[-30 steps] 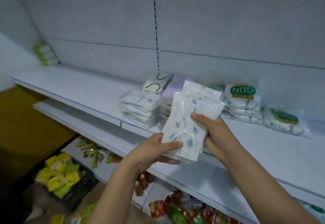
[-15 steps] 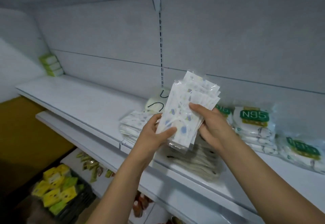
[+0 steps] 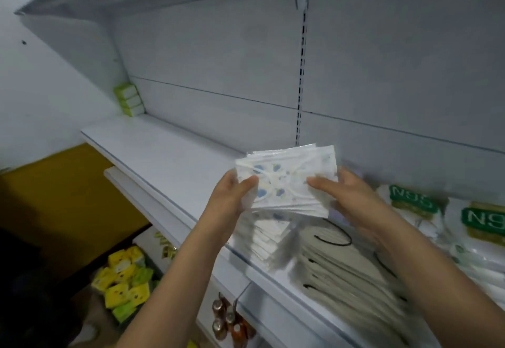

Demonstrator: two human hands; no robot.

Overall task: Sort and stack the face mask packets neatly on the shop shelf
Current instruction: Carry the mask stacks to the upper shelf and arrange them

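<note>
You hold a bundle of patterned mask packets (image 3: 287, 183) up in front of you with both hands, above the white shelf (image 3: 169, 156) and over the stacks already lying there. Your left hand (image 3: 232, 197) grips the bundle's left end, thumb curled across the front face and fingers wrapped behind. Your right hand (image 3: 352, 197) grips the right end the same way, thumb on the front and the other fingers out of sight behind the packets. The bundle lies roughly level, its long side running left to right, with the packets fanned slightly out of line at the top and right edges.

Directly below the bundle, a stack of similar patterned packets (image 3: 265, 241) sits near the shelf's front edge. Just to its right lies a stack of pale packets with black ear loops (image 3: 341, 260), partly blurred. Further right, bags labelled N95 (image 3: 410, 202) rest against the back panel. At the far left end of the shelf stands a small pile of green and white boxes (image 3: 129, 100). Below the shelf, to the left, you can see yellow and green packs (image 3: 123, 279).
</note>
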